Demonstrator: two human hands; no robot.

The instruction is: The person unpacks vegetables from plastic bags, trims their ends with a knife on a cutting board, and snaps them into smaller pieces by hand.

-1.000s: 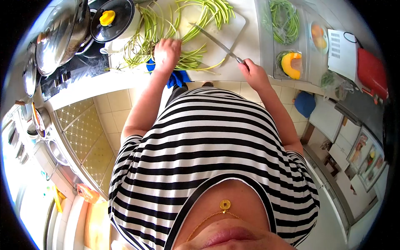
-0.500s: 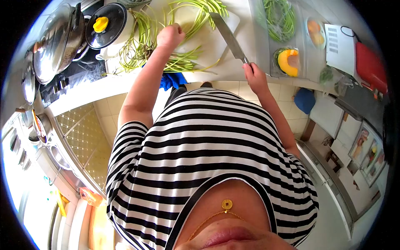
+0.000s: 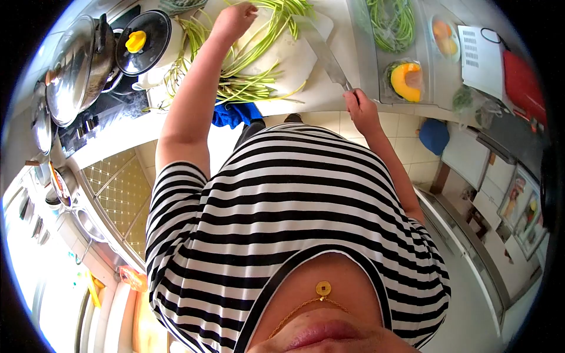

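My right hand (image 3: 362, 112) is wrapped round the handle of a kitchen knife (image 3: 325, 54). Its broad blade points up and left, over the right side of a white cutting board (image 3: 299, 62). At the far side of the board is my left hand (image 3: 235, 22), its fingers curled together; whatever they may hold cannot be made out. Long thin green stalks (image 3: 259, 44), resembling garlic scapes, curve across the board beside it. Another bundle of stalks (image 3: 250, 88) lies at the near edge, and more stalks (image 3: 191, 41) lie left of my forearm.
A pot with a black lid (image 3: 141, 44) and a large glass-lidded pan (image 3: 72, 70) stand at left by the stove. On the right are bagged green stalks (image 3: 391, 23), a wrapped pumpkin piece (image 3: 406, 81) and a bowl of round orange items (image 3: 445, 38). A blue cloth (image 3: 235, 113) hangs at the counter edge.
My left hand has moved away from me, up toward the board's far side. Stalks near it have shifted, with fewer on the left. The knife has barely moved.
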